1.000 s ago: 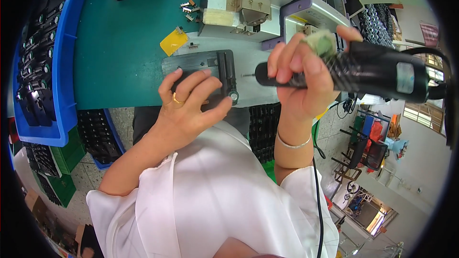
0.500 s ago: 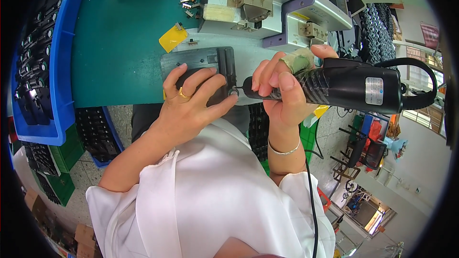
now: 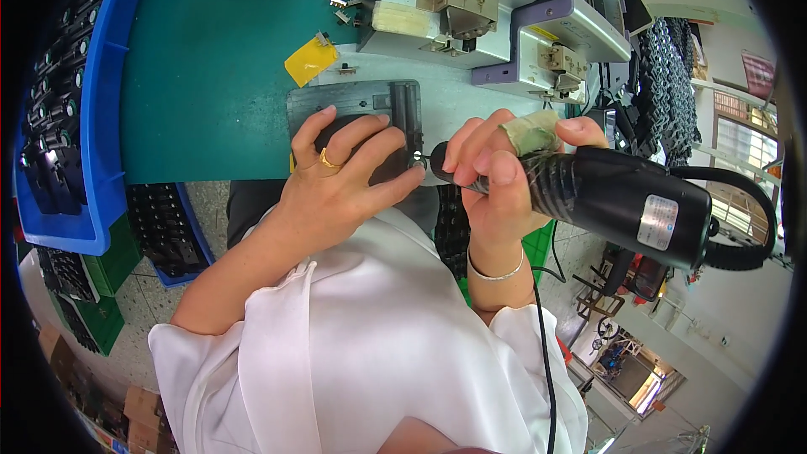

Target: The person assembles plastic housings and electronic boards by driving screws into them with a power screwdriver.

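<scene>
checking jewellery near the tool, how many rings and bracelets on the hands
2: a gold ring on the left hand, and a thin bracelet on the right wrist. Hidden fingers could carry more.

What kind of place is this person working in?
Most likely a small factory assembly bench: the right hand holds a corded electric screwdriver, a blue bin holds many black parts, and grey benchtop machines stand behind.
</scene>
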`<action>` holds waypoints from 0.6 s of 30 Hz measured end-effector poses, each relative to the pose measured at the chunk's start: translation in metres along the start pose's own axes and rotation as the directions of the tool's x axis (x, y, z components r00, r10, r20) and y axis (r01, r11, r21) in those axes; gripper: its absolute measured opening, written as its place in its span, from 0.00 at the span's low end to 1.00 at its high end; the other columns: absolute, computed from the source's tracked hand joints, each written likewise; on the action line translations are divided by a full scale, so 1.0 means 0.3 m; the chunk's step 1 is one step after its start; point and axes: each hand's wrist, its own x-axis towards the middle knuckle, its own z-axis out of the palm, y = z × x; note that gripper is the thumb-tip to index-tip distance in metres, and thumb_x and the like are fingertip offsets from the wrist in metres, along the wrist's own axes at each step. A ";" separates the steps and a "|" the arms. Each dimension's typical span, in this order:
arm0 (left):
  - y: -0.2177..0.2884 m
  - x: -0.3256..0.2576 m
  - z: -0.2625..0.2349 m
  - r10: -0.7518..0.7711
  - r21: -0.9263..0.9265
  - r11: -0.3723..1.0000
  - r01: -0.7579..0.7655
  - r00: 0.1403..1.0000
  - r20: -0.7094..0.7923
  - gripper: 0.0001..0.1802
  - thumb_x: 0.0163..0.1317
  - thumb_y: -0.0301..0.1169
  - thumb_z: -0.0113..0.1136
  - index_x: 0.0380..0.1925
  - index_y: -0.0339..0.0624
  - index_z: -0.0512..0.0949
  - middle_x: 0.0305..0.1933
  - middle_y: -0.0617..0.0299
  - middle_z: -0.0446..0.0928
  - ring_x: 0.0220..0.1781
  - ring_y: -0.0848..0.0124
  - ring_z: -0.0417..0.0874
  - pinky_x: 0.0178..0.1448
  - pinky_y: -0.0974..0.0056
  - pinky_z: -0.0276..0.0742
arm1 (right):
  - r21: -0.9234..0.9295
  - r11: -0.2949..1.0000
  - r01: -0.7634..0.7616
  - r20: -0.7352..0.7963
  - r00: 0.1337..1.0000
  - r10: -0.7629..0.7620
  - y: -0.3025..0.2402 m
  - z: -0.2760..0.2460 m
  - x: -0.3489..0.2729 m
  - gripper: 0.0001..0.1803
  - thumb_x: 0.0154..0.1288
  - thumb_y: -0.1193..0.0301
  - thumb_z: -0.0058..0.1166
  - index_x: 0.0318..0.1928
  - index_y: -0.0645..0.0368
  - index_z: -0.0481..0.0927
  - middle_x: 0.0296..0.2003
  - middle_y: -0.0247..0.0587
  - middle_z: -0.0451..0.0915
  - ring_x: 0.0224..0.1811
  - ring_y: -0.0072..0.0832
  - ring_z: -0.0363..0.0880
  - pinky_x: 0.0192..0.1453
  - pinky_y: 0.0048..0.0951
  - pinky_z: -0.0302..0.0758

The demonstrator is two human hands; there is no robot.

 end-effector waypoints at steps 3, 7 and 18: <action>-0.003 0.001 -0.004 -0.002 -0.007 1.000 0.002 1.000 0.001 0.16 0.44 0.32 0.61 0.36 0.62 0.81 0.49 0.68 0.73 0.59 0.68 0.71 0.70 0.48 0.48 | 0.087 0.995 0.046 0.001 0.999 -0.046 0.015 -0.009 0.001 0.27 0.63 0.78 0.55 0.55 0.52 0.54 0.20 0.37 0.71 0.16 0.26 0.70 0.23 0.30 0.75; -0.003 0.007 -0.006 -0.014 -0.026 1.000 0.014 1.000 0.016 0.15 0.45 0.32 0.61 0.35 0.62 0.81 0.49 0.67 0.74 0.60 0.68 0.71 0.70 0.48 0.48 | 0.047 0.999 0.026 -0.019 0.999 -0.026 0.011 0.013 0.002 0.26 0.64 0.77 0.55 0.54 0.49 0.55 0.18 0.37 0.69 0.15 0.26 0.67 0.22 0.30 0.72; -0.006 0.055 -0.021 -0.121 -0.208 0.970 0.128 0.992 0.047 0.09 0.45 0.32 0.70 0.28 0.55 0.82 0.43 0.67 0.73 0.52 0.66 0.71 0.64 0.46 0.52 | 0.128 0.992 -0.007 -0.056 0.998 0.014 0.014 -0.033 0.019 0.27 0.64 0.76 0.51 0.60 0.47 0.58 0.19 0.36 0.68 0.15 0.24 0.64 0.20 0.30 0.69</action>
